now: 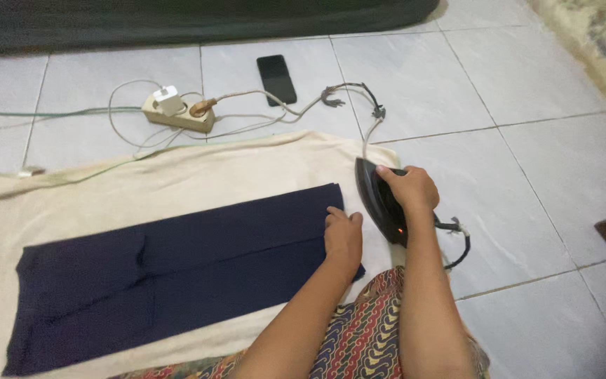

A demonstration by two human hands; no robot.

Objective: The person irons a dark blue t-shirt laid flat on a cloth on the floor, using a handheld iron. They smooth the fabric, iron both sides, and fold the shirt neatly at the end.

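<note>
**A:** We're looking down at a tiled floor (548, 175), and on it lies a cream cloth spread flat as a pressing pad (177, 175). Across the pad lies a dark navy folded garment, trousers by the look of the seams (177, 267), running from lower left up to the pad's right end.

**B:** And our left hand (344, 235) is flat on the right end of that garment, fingers together, pinning the fabric down.

**A:** Right hand (409, 188) is wrapped snugly around the handle of the black electric iron (381, 203). The iron sits just beside the garment's right edge, tipped up on its side, soleplate facing the cloth. There's a small red light near its base.

**B:** Its pale cord (303, 105) runs back to a beige power strip with a white charger plugged in (177, 111), and a black phone (276, 78) lies on the tiles beyond.

**A:** We'd judge the iron is between passes: fabric held taut, iron lifted off.

**B:** Agreed. Next move calls for laying the soleplate flat onto the navy cloth, and the left fingers need to be out of its path. The cord trailing by our patterned batik lap (366, 330) wants watching too.
</note>
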